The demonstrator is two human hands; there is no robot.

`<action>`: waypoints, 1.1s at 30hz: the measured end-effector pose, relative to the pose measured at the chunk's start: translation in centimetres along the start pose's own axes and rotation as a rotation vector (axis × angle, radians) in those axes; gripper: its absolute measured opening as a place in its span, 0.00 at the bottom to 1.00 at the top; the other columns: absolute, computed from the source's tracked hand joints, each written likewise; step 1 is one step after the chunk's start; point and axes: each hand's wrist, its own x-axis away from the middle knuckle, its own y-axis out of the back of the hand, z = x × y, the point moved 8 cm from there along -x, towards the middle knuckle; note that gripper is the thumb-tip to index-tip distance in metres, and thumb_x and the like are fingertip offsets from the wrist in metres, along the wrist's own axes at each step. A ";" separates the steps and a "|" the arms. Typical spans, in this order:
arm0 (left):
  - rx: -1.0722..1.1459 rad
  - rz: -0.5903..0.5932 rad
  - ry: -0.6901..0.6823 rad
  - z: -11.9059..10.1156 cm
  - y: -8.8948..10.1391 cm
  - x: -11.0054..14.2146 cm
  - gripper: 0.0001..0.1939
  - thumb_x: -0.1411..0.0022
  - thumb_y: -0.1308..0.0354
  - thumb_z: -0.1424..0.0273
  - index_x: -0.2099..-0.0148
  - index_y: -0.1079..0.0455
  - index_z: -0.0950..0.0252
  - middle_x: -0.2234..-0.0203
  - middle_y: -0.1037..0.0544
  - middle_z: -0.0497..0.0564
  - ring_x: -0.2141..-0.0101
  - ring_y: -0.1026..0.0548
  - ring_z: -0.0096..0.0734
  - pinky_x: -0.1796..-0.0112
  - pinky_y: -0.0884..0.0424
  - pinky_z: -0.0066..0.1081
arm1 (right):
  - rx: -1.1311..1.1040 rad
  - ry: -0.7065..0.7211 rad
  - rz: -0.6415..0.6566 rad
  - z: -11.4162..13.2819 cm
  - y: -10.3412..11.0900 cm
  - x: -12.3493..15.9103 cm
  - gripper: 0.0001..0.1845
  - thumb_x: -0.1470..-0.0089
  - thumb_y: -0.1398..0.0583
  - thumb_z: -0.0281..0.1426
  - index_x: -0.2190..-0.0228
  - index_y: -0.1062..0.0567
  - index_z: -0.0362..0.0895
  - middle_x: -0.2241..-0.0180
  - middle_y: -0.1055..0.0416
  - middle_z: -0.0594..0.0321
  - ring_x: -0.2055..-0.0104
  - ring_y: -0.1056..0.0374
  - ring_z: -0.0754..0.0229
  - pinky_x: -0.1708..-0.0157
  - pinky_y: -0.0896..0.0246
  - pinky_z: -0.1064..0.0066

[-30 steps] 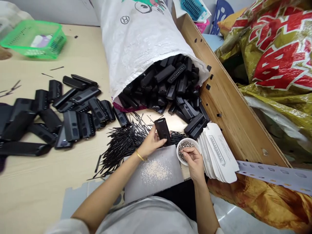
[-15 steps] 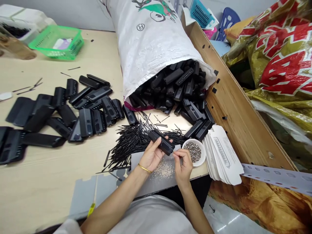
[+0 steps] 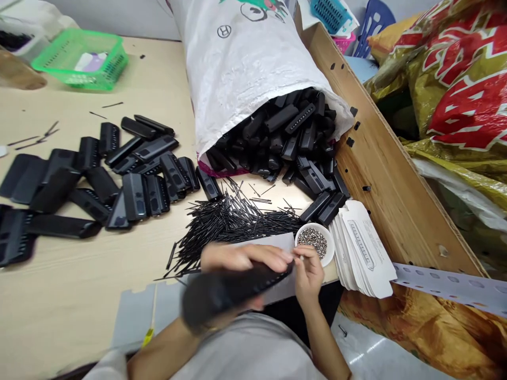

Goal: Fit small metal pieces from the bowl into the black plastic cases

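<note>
My left hand (image 3: 247,256) is wrapped around a long black plastic casing (image 3: 222,296), blurred by motion, with a row of small notches along one edge. The casing lies slantwise in front of my body, its far end by my right hand (image 3: 310,274). The right fingertips are pinched together at that end; whatever they hold is too small to make out. Close beyond the right hand stands a white bowl (image 3: 331,254) of small metal pieces. A heap of thin black sticks (image 3: 222,227) lies behind the left hand, beside a grey sheet (image 3: 283,241).
Several black casings (image 3: 134,195) are spread over the table's left side. More spill from a white sack (image 3: 253,68) at the back. A stack of white printed cards (image 3: 358,248) sits right of the bowl, beside a wooden board (image 3: 396,174). A green basket (image 3: 79,79) stands back left.
My left hand has swung the casing down and left toward my body, turning it so its notched edge shows. My right hand has shifted slightly right and down, still pinched.
</note>
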 end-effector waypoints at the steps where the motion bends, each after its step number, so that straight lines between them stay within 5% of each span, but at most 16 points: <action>1: -0.102 0.050 -0.031 0.4 -0.3 0.1 0.21 0.54 0.32 0.64 0.58 0.32 0.58 0.63 0.23 0.54 0.52 0.27 0.47 0.51 0.30 0.45 | 0.076 0.023 -0.032 -0.2 1.3 -0.1 0.05 0.42 0.44 0.30 0.66 0.28 0.43 0.68 0.30 0.60 0.64 0.32 0.61 0.64 0.36 0.68; 5: -0.543 -0.047 0.001 1.1 2.7 -4.4 0.21 0.55 0.33 0.66 0.58 0.32 0.64 0.65 0.24 0.56 0.58 0.26 0.45 0.54 0.31 0.43 | 0.448 0.095 0.011 -1.4 4.2 -1.3 0.07 0.40 0.46 0.30 0.65 0.27 0.43 0.68 0.28 0.59 0.64 0.33 0.59 0.62 0.37 0.66; 9: -0.975 -0.425 -0.167 -7.2 10.0 -11.3 0.29 0.48 0.37 0.61 0.47 0.39 0.67 0.61 0.25 0.55 0.57 0.27 0.45 0.53 0.32 0.46 | 0.720 0.134 0.186 -3.3 3.0 -2.7 0.11 0.39 0.48 0.31 0.63 0.26 0.44 0.66 0.28 0.57 0.62 0.35 0.55 0.62 0.41 0.63; 11: -1.211 -0.559 -0.213 -11.2 11.8 -13.5 0.36 0.47 0.37 0.62 0.40 0.46 0.66 0.50 0.29 0.57 0.49 0.32 0.53 0.47 0.40 0.53 | 0.808 0.121 0.228 -4.1 2.3 -3.0 0.11 0.40 0.48 0.30 0.67 0.26 0.44 0.67 0.29 0.57 0.64 0.37 0.55 0.64 0.44 0.64; 13: -1.366 -0.583 -0.347 -13.2 10.5 -14.3 0.38 0.48 0.36 0.63 0.39 0.47 0.69 0.43 0.37 0.60 0.41 0.42 0.58 0.41 0.51 0.55 | 0.837 0.096 0.243 -4.6 1.9 -3.2 0.11 0.41 0.47 0.28 0.72 0.28 0.44 0.70 0.30 0.59 0.65 0.39 0.55 0.66 0.47 0.65; 15: -1.328 -0.426 -0.421 -11.3 6.6 -14.5 0.30 0.46 0.38 0.63 0.44 0.39 0.73 0.44 0.37 0.64 0.41 0.45 0.57 0.40 0.55 0.53 | 0.819 0.088 0.242 -4.7 1.8 -3.2 0.10 0.42 0.47 0.27 0.73 0.29 0.45 0.70 0.31 0.60 0.65 0.39 0.55 0.66 0.48 0.66; 18: -1.034 0.127 -0.172 -1.4 -1.8 -14.6 0.15 0.44 0.42 0.66 0.56 0.29 0.69 0.59 0.27 0.60 0.52 0.31 0.50 0.46 0.40 0.48 | 0.746 0.084 0.198 -4.2 2.3 -3.2 0.08 0.42 0.47 0.27 0.72 0.30 0.44 0.69 0.30 0.60 0.64 0.38 0.56 0.63 0.46 0.66; 20: -0.969 0.281 -0.076 4.1 -6.2 -14.2 0.15 0.57 0.33 0.72 0.64 0.27 0.66 0.69 0.26 0.55 0.59 0.27 0.48 0.51 0.34 0.44 | 0.664 0.052 0.155 -4.0 2.9 -3.3 0.08 0.42 0.47 0.28 0.72 0.30 0.44 0.70 0.30 0.61 0.66 0.37 0.58 0.64 0.44 0.67; 22: -0.913 0.339 -0.001 7.7 -8.4 -14.2 0.15 0.64 0.34 0.79 0.69 0.27 0.66 0.74 0.26 0.53 0.64 0.26 0.48 0.55 0.32 0.42 | 0.575 -0.003 0.114 -3.9 3.6 -3.4 0.08 0.42 0.47 0.30 0.71 0.31 0.44 0.73 0.30 0.63 0.70 0.36 0.60 0.67 0.43 0.69; 26: -0.865 0.375 0.012 7.8 -8.0 -14.5 0.15 0.59 0.39 0.80 0.64 0.25 0.65 0.70 0.23 0.54 0.63 0.25 0.46 0.52 0.34 0.40 | 0.396 -0.122 0.058 -4.0 4.5 -3.3 0.07 0.44 0.44 0.32 0.70 0.29 0.43 0.72 0.28 0.63 0.72 0.33 0.63 0.68 0.39 0.70; 30: -0.923 0.431 -0.076 3.5 -5.1 -12.8 0.23 0.51 0.44 0.79 0.51 0.27 0.63 0.57 0.24 0.53 0.54 0.28 0.42 0.47 0.38 0.40 | 0.054 -0.269 0.001 -4.5 4.3 -3.1 0.08 0.47 0.40 0.34 0.71 0.28 0.42 0.69 0.26 0.60 0.68 0.30 0.62 0.66 0.35 0.70; 33: -1.085 0.446 -0.205 0.2 -2.6 -10.0 0.25 0.46 0.49 0.79 0.47 0.30 0.60 0.56 0.27 0.53 0.53 0.31 0.38 0.47 0.37 0.41 | -0.262 -0.429 -0.016 -5.1 2.8 -2.6 0.10 0.51 0.36 0.36 0.70 0.27 0.42 0.69 0.25 0.59 0.67 0.29 0.62 0.66 0.35 0.71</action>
